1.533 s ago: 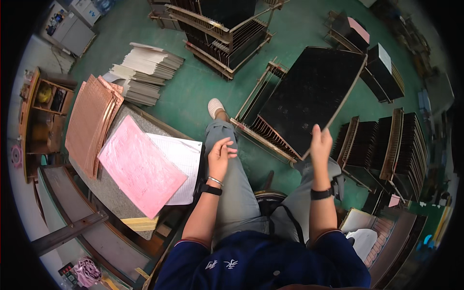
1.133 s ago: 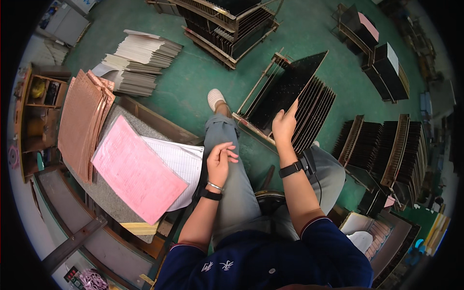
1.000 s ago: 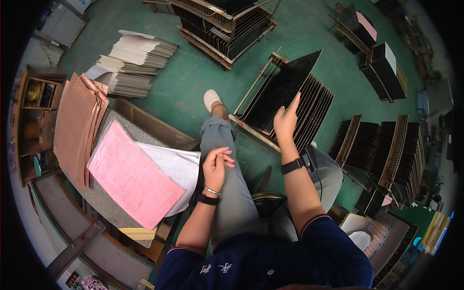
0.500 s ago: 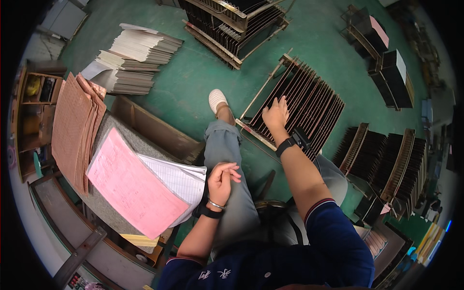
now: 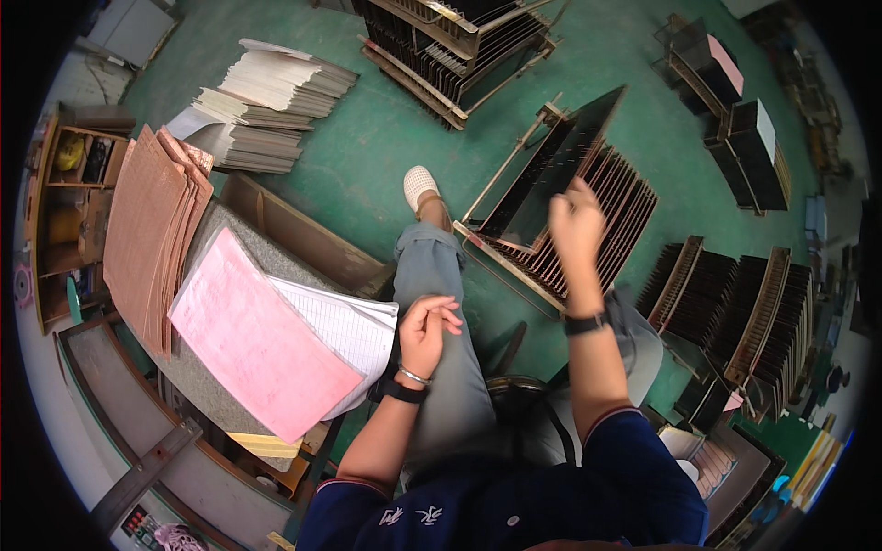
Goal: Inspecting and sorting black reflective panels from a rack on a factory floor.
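My right hand (image 5: pixel 577 225), slightly smeared by motion, hovers over a floor rack (image 5: pixel 634 202) of thin dark panels. Its fingers are bent at the right edge of one dark sheet-like panel (image 5: pixel 556 174), which stands raised and tilted above the others at the rack's left side. Whether the fingers pinch this panel or merely pass in front of it I cannot tell. My left hand (image 5: pixel 424 335) rests over my left thigh, fingers loosely bent and apart, with nothing in it. Beside it lie a pink sheet (image 5: pixel 266 335) and white lined paper (image 5: pixel 344 326).
Copper-coloured sheets (image 5: pixel 152 234) lean on the grey table (image 5: pixel 216 248) at left. Stacks of pale boards (image 5: pixel 276 87) stand on the green floor. More racks are at the top (image 5: pixel 459 55) and right (image 5: pixel 726 303), with dark upright bins (image 5: pixel 749 151) beyond.
My right hand has moved right and toward me, its spread fingers now bent. One dark panel now stands raised from the rack. My left hand stays on my thigh.
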The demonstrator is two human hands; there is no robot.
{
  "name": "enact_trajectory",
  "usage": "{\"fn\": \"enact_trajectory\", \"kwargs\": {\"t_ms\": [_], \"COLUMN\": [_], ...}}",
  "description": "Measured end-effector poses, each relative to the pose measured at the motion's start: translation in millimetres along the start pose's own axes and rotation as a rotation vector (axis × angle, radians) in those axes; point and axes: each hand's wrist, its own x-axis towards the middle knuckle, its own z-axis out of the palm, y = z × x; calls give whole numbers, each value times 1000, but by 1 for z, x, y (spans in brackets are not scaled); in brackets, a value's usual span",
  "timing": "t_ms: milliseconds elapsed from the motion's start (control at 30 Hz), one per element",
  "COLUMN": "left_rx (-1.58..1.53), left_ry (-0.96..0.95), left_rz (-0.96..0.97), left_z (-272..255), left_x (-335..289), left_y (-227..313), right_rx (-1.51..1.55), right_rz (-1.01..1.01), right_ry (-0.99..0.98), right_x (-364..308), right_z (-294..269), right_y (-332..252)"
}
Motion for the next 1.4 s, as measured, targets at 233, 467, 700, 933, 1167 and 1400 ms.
{"fn": "enact_trajectory", "kwargs": {"t_ms": [233,467,700,933,1167,1400], "left_rx": [-78,-815,-627,-427,-338,-297], "left_ry": [-36,-212,-279,-105,-116,-133], "left_rz": [-53,-181,-164,17,51,79], "left_z": [12,104,64,34,42,48], "left_x": [0,-57,-78,-92,-102,-111], "left_y": [-3,69,101,139,143,145], "right_rx": [908,1422,1818,1730,1779,1735], "right_rz": [324,509,492,250,211,253], "right_ry": [88,-90,-283,91,84,179], "right_x": [-45,-152,-167,-146,-180,-194], "right_z": [-193,-184,-201,-280,-298,-311], "right_y": [45,6,14,71,87,82]}}
